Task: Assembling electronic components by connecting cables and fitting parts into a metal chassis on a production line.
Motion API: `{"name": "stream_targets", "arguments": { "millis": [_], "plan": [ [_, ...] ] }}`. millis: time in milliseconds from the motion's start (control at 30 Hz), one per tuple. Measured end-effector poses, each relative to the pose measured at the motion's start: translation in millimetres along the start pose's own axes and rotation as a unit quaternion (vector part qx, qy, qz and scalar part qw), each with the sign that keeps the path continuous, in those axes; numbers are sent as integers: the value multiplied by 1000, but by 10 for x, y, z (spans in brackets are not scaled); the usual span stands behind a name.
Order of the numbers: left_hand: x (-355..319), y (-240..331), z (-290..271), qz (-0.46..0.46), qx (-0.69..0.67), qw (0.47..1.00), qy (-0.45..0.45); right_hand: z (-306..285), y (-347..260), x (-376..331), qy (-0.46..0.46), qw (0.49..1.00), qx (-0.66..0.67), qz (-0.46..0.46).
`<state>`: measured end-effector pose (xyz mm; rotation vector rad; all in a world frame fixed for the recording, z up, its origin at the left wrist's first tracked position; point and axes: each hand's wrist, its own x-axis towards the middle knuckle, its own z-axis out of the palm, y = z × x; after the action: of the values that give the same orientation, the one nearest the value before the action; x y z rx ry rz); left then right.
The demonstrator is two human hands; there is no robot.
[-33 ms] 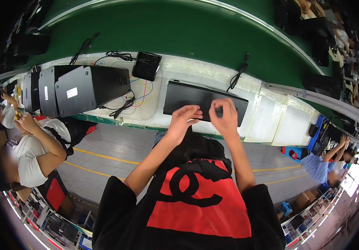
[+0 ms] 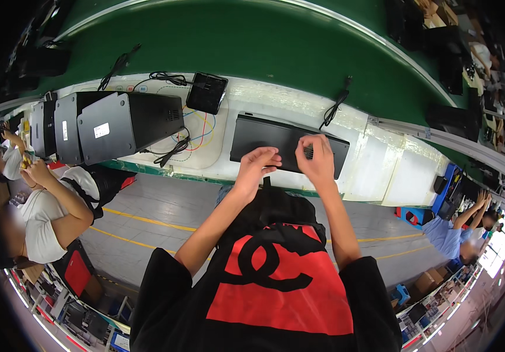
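A flat black electronics case with a vented patch lies on the white-topped bench in front of me. Over its near edge, my left hand has its fingers bent together toward the thumb. My right hand is above the case's right half, by the vents, with thumb and forefinger curled into a pinch. Anything between the fingers of either hand is too small or hidden to make out. Whether either hand touches the case, I cannot tell.
Several black cases stand on edge to the left. Beyond them are a small black box and bundled black cables. Another cable lies behind my case. A green conveyor belt runs along the far side. A person in white works at left.
My right hand has risen very slightly toward the far side of the case. The left hand has barely shifted, and the case stays in place.
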<state>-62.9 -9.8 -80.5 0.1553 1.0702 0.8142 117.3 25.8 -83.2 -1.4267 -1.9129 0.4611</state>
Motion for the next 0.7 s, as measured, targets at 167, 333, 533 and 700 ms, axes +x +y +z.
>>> {"name": "stream_targets", "arguments": {
  "millis": [167, 333, 533, 700],
  "plan": [
    [83, -15, -267, 30, 37, 998, 42, 177, 413, 19, -94, 991, -68, -65],
    [38, -15, -407, 25, 19, 997, 64, 223, 440, 26, -134, 983, -90, -88],
    [55, -48, -434, 17, 12, 998, 59, 173, 311, 200, -198, 966, -142, -85],
    [80, 25, -461, 27, 7, 997, 65, 272, 411, 516, -250, 951, -117, 137]
  ]
}}
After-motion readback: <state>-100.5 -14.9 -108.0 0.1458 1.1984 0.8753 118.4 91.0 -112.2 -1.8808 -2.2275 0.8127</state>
